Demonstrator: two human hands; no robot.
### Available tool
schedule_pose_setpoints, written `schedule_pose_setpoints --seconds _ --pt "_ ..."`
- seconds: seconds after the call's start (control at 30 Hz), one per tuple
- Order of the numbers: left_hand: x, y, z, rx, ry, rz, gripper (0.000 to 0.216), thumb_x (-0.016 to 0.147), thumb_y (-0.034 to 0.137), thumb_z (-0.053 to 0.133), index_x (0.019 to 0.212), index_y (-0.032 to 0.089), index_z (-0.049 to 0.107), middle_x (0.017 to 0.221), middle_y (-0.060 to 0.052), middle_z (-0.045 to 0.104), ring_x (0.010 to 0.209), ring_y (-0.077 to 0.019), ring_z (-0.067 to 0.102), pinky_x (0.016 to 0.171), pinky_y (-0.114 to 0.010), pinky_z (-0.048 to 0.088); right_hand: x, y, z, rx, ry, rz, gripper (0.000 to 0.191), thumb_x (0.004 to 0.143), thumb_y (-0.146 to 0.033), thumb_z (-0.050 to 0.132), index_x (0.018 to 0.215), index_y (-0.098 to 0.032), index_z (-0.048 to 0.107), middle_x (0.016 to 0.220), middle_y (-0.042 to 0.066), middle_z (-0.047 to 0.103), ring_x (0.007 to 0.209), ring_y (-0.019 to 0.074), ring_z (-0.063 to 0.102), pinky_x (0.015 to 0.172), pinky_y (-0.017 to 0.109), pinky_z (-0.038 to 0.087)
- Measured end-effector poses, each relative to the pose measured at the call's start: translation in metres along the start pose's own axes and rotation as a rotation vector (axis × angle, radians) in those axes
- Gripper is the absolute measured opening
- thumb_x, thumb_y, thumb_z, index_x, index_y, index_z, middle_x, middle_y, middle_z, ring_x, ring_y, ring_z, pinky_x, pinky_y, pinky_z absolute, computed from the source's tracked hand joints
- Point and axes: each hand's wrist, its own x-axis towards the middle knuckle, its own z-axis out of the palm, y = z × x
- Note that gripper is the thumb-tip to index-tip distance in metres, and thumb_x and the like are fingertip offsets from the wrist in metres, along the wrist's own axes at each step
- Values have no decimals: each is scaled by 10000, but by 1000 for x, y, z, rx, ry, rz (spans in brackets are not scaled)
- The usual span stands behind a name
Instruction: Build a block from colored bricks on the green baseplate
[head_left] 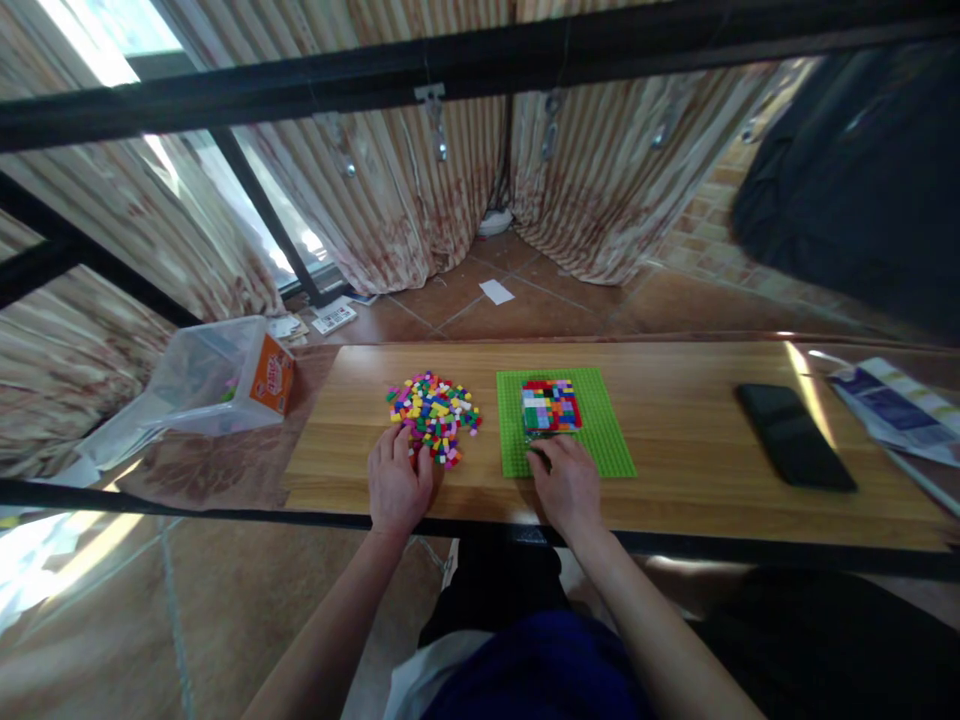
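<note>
Lying just beyond the right hand (570, 482): brick block (552, 406) on green baseplate (609, 430); cannot tell if that grip holds anything. Loose brick pile (433, 408) at left hand's (397, 480) fingertips, thumb and fingers apart

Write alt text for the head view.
A person's left hand is at a pile of small multicoloured plastic bricks, the right hand at a rectangular multicoloured brick build on a green studded baseplate. Pile and baseplate lie on a brown wood-patterned tabletop.

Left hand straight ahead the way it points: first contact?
Likely the near-left edge of the loose brick pile, right at the left hand's fingertips; whether they already touch is unclear.
</note>
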Motion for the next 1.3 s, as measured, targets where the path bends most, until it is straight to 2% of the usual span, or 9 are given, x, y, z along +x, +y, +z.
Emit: schedule_pose_setpoints --seconds 0.3,0.47,0.63,0.87,1.17,1.3 --pt "0 0 0 -3 -1 7 402 926 346 489 1250 127 576 1293 -182 588 1215 -322 546 1048 -483 433 3 11 -11 259 115 136 313 950 -357 449 949 -187 712 953 111 728 835 230 670 763 360 501" --pt "1 0 0 -2 4 16 406 927 349 488 1249 118 575 1289 -188 589 1213 -324 546 1049 -485 433 8 16 -16 349 135 220 328 922 -391 474 967 -174 716 923 118 735 760 228 678 747 381 518" --pt "1 0 0 -9 1 15 400 924 353 491 1248 134 574 1285 -183 591 1209 -326 549 1043 -490 433 10 18 -16 413 155 236 326 907 -377 482 993 -175 723 945 123 734 793 230 677 781 407 530" --pt "0 -1 0 -10 -8 3 406 923 349 490 1247 120 579 1293 -196 588 1219 -329 538 1045 -494 431 11 18 -10 620 145 365 320 856 -390 584 1038 -158 707 983 135 750 796 224 696 794 413 555" --pt "0 -2 1 -11 -6 -5 412 925 345 492 1262 123 576 1298 -196 587 1230 -328 533 1052 -500 426 12 17 -9 577 181 360 291 836 -395 611 977 -165 718 960 131 761 853 240 705 820 418 553" --pt "0 -1 0 -2 -7 6 413 925 346 490 1261 122 575 1292 -192 588 1227 -328 536 1053 -491 428 15 16 -11 481 191 341 297 846 -400 589 963 -164 726 945 131 761 831 242 703 801 410 546"
